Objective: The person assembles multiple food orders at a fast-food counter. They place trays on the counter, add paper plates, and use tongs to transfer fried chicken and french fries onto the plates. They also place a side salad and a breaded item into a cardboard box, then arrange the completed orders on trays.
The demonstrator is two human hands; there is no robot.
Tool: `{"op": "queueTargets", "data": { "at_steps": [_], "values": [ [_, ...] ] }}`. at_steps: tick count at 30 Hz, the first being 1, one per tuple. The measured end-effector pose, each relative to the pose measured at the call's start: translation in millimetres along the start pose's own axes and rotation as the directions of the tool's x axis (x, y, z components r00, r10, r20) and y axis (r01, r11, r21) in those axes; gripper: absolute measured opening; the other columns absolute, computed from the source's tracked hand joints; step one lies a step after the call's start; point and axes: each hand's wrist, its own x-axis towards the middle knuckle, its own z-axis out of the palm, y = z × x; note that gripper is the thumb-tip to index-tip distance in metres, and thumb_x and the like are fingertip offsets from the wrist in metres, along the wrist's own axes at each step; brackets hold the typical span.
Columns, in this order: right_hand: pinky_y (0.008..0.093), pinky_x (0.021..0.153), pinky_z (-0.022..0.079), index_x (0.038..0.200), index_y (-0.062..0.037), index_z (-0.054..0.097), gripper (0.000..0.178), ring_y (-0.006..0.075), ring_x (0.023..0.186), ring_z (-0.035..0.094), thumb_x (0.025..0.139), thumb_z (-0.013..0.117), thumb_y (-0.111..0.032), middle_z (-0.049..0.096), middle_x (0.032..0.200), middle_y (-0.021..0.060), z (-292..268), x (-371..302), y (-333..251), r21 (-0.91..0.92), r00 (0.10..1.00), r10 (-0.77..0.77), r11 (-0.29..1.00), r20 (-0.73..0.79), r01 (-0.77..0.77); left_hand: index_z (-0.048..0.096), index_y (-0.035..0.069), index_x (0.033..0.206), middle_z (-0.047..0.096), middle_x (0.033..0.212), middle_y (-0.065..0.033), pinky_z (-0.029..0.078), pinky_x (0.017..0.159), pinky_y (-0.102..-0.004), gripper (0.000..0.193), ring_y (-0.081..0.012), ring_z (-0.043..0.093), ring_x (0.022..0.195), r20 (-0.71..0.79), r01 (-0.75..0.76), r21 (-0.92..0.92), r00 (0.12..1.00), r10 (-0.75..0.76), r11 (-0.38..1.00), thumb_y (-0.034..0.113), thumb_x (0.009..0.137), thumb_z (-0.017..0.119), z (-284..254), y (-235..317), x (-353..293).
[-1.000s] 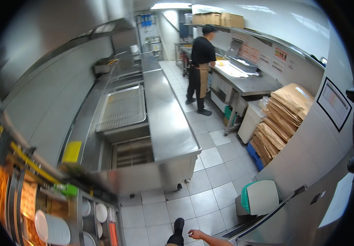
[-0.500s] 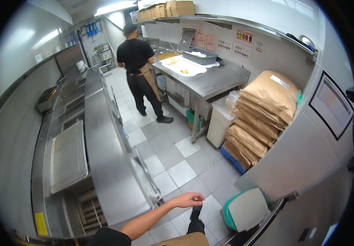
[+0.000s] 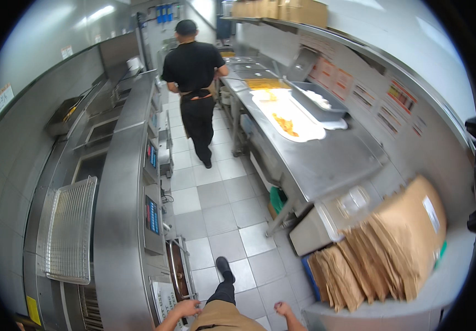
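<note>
My left hand [image 3: 187, 308] hangs low beside my tan apron [image 3: 229, 316], fingers loosely curled, with nothing seen in it. It is nearest to the steel fryer bank, close to a metal handle [image 3: 175, 268] on its front. On the other side of the apron my right hand [image 3: 283, 308] is held low, its fingers curled in and no object showing. Below me one dark shoe [image 3: 223, 263] is on the tiled floor [image 3: 216, 218].
A co-worker [image 3: 193, 71] in black stands ahead in the aisle. Left runs the steel fryer bank [image 3: 119, 204] with a wire rack [image 3: 72, 229]. Right are a steel counter [image 3: 331, 163] with a white tray [image 3: 309, 133] of food, a lidded bin [image 3: 310, 231] and stacked paper sacks [image 3: 378, 259].
I have moved forward along the aisle and my view has turned right. My left hand has dropped back toward my apron, and my right hand now shows. The co-worker has stepped further away.
</note>
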Motion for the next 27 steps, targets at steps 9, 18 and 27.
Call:
{"op": "queueTargets", "data": {
  "at_steps": [9, 18, 27],
  "values": [
    [0.0282, 0.054, 0.047, 0.109, -0.0039, 0.063, 0.020, 0.0146, 0.069, 0.064, 0.092, 0.054, -0.009, 0.067, 0.086, 0.0070, -211.5, 316.9, -306.1, 0.504, 0.978, -0.072, 0.848, -0.194, 0.162, 0.053, 0.013, 0.137, 0.061, 0.128, -0.0180, 0.050, 0.095, -0.0494, 0.059, -0.0367, 0.058, 0.118, -0.139, -0.093, 0.249, 0.982, 0.130, 0.964, 0.044, 0.087, 0.063, -320.6, 91.4, 200.1],
    [0.0333, 0.065, 0.054, 0.098, -0.0040, 0.072, 0.027, 0.0172, 0.070, 0.068, 0.087, 0.064, -0.027, 0.072, 0.078, 0.0089, -145.2, 465.5, -382.8, -0.057, 0.983, -0.108, 0.991, 0.150, 0.118, 0.056, 0.012, 0.132, 0.065, 0.117, -0.0121, 0.051, 0.092, -0.0407, 0.044, -0.0270, 0.063, 0.108, -0.529, -0.564, -0.062, 0.718, 0.452, 0.824, 0.034, 0.094, 0.059, -634.0, 187.1, 350.5],
    [0.0322, 0.074, 0.055, 0.102, -0.0045, 0.071, 0.032, 0.0181, 0.077, 0.070, 0.084, 0.066, -0.030, 0.073, 0.081, 0.0099, -252.4, 693.5, -588.5, -0.083, 0.905, 0.205, 0.979, 0.373, -0.188, 0.073, 0.003, 0.096, 0.071, 0.097, -0.0206, 0.047, 0.088, -0.0467, 0.041, -0.0344, 0.067, 0.092, -0.039, 0.498, -0.674, 0.714, -0.699, 0.546, 0.041, 0.085, 0.065, -482.4, -122.7, 387.4]
  ]
}}
